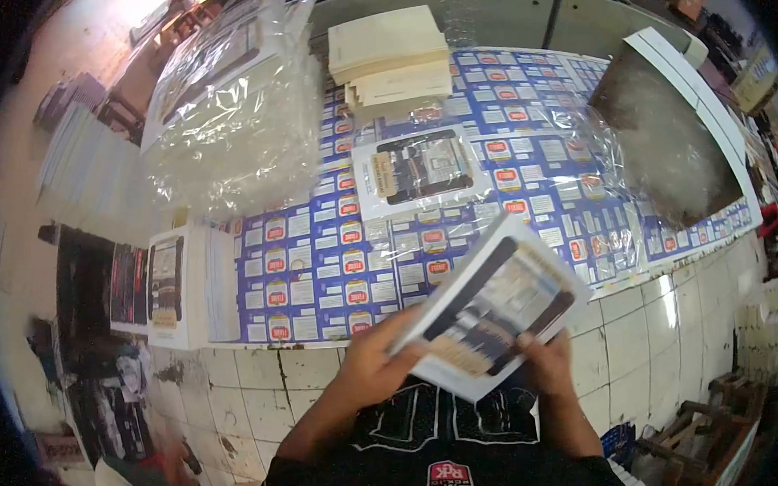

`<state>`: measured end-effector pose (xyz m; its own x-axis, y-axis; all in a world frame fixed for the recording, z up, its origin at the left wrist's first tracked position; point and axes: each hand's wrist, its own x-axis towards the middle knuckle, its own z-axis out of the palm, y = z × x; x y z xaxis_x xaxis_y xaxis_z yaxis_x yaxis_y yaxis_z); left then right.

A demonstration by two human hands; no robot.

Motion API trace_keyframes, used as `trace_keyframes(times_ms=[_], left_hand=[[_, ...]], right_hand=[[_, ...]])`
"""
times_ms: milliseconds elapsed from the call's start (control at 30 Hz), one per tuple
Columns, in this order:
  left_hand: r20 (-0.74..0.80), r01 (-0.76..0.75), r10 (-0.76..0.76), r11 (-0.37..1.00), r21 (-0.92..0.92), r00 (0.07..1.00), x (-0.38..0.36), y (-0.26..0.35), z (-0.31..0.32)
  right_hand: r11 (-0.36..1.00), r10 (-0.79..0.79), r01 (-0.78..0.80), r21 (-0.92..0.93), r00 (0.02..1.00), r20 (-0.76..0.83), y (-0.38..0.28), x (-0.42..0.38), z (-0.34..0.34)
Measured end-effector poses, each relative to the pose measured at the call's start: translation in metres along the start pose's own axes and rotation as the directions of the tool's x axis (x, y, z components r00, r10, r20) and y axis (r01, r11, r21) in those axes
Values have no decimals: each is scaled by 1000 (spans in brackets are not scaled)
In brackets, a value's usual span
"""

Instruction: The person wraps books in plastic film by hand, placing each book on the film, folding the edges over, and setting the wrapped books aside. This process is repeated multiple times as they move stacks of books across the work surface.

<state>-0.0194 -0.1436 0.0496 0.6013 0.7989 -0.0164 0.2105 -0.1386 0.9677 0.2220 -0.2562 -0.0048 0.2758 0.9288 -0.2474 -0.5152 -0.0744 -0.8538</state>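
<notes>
A white book (pixel 491 312) with a dark framed picture on its cover is held tilted in front of my body, above the table's near edge. My left hand (pixel 380 355) grips its lower left edge, thumb on the cover. At the lower right side my right hand (pixel 546 358) closes on the same book, slightly blurred. Beyond it, a similar book (pixel 420 172) lies flat on the table inside what looks like a clear plastic sleeve. Farther left, a large pile of clear plastic bags (pixel 231 137) covers part of another such book.
The table (pixel 320 274) is covered with blue printed sheets. A stack of cream paper (pixel 386 43) stands at the back. On the right is an open box (pixel 667 128) with clear plastic inside. Books (pixel 167 283) stand at the left edge.
</notes>
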Motion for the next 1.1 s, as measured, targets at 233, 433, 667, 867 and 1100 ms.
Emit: trace_keyframes(times_ms=[233, 433, 667, 867, 1100], left_hand=[[-52, -114, 373, 410, 905, 926, 100, -45, -14], [-56, -218, 427, 565, 796, 903, 113, -49, -22], [-17, -241, 387, 606, 758, 922, 103, -39, -18], [-67, -250, 489, 554, 794, 870, 84, -63, -14], [-325, -1, 274, 766, 643, 905, 71, -70, -12]], right_hand=[[996, 91, -92, 8, 968, -233, 6, -17, -58], [993, 115, -109, 48, 980, -159, -5, -15, -49], [969, 248, -249, -6, 964, 97, 7, 0, -5], [966, 243, -253, 51, 959, 149, 34, 20, 12], [984, 124, -107, 143, 985, -121, 7, 44, 27]])
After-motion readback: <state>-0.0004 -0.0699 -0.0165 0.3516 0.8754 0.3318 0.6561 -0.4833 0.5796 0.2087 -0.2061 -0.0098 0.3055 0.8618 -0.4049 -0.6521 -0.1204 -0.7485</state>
